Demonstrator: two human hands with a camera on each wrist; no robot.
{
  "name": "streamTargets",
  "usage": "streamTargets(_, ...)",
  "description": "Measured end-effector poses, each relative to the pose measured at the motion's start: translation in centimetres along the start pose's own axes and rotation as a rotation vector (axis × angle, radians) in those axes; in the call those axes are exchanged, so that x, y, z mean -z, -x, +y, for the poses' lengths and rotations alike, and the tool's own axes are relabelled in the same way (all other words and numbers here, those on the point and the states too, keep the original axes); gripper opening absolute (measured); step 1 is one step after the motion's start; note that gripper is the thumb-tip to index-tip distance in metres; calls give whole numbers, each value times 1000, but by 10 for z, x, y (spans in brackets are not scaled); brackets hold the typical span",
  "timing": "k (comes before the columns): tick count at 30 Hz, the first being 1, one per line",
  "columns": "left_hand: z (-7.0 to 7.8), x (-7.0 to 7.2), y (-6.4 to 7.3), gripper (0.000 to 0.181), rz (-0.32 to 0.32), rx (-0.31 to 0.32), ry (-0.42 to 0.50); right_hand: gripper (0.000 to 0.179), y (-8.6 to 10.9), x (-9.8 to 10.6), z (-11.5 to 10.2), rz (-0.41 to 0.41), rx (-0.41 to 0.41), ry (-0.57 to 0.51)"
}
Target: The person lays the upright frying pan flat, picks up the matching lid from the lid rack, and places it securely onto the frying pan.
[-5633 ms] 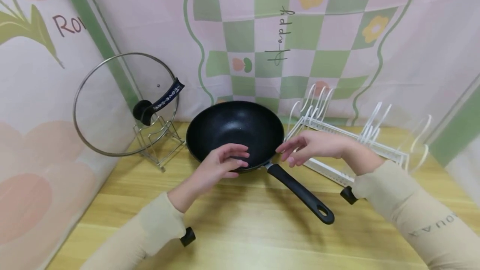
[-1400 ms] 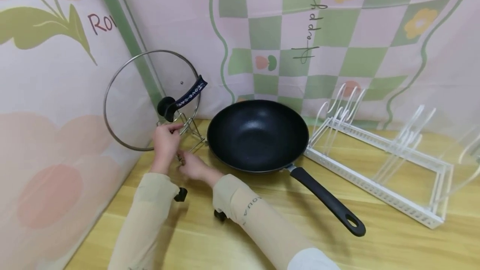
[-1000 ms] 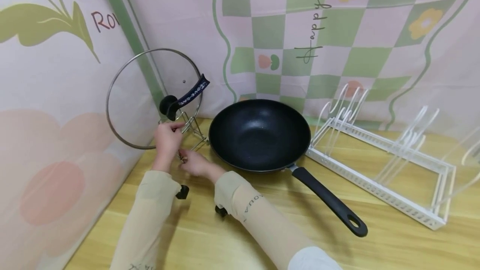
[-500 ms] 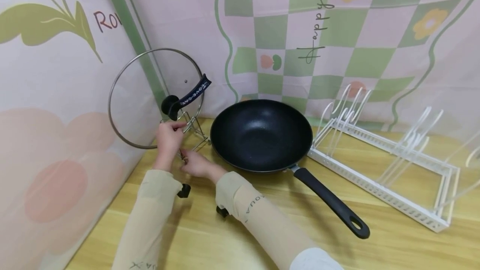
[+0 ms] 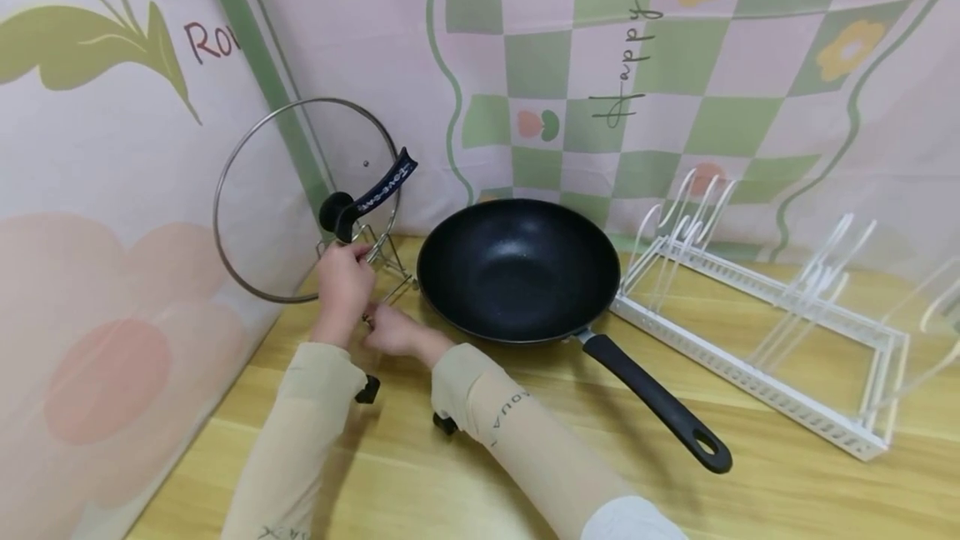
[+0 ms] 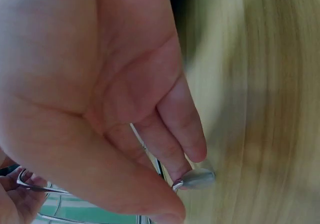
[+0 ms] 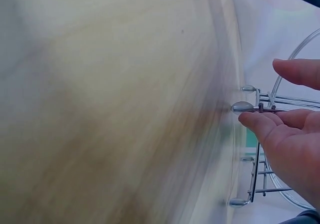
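Note:
On the left stands a wire lid rack [image 5: 399,288] holding an upright glass lid [image 5: 277,198] with a black handle [image 5: 375,195]. My left hand [image 5: 345,283] grips the rack's front wires, just under the handle; its palm and curled fingers fill the left wrist view, a grey foot [image 6: 199,178] by the fingertips. Lower down and to the right, my right hand [image 5: 393,330] holds the rack's front. In the right wrist view its fingertips pinch right by a front foot [image 7: 243,107]. Part of the rack is hidden behind both hands.
A black wok [image 5: 517,273] sits right beside the rack, its handle [image 5: 660,402] pointing to the front right. Farther right lies a white rack [image 5: 750,377] with upright wire dividers. A patterned cloth wall [image 5: 360,23] closes off the back and left of the wooden table [image 5: 420,482].
Both hands have gone from over the wok to the lid rack on the left. Over the last half second the left hand shifts slightly right and the lid shifts slightly with it.

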State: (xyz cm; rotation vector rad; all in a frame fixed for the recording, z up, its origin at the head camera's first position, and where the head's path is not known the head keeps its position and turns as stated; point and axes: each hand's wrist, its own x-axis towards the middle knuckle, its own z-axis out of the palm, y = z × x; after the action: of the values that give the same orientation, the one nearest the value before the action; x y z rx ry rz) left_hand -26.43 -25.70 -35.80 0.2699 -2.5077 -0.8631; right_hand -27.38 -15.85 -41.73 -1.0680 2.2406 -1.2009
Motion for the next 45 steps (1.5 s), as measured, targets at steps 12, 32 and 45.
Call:
streamTargets(12, -1, -9, -1, 29, 5, 31, 150, 65, 9, 2, -4, -31, -45, 16)
streamTargets(32, 5, -11, 6, 27, 25, 85, 334, 78, 17, 5, -4, -72, -67, 87)
streamTargets(45, 10, -12, 12, 29, 7, 143, 358, 73, 23, 8, -5, -87, -39, 145)
